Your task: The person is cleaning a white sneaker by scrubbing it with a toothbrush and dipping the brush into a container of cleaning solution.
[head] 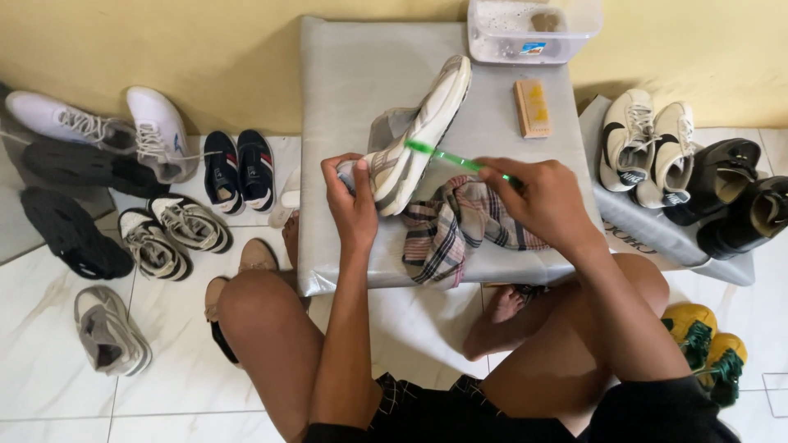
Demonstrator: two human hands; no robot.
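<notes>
My left hand (pixel 349 197) grips the heel end of a white and grey sneaker (pixel 419 131), which lies tilted on its side over the grey table (pixel 353 74). My right hand (pixel 542 201) holds a green toothbrush (pixel 447 157), its head touching the sneaker's side. A plaid cloth (pixel 455 226) lies bunched under the shoe and my right hand, hanging over the table's front edge.
A clear plastic tub (pixel 532 31) and a wooden brush (pixel 532 107) sit at the table's back right. Several shoes lie on the tiled floor at left (pixel 156 164). White sneakers (pixel 648 148) and black shoes (pixel 730 197) rest on a box at right. Yellow-green shoes (pixel 706 344) sit by my right knee.
</notes>
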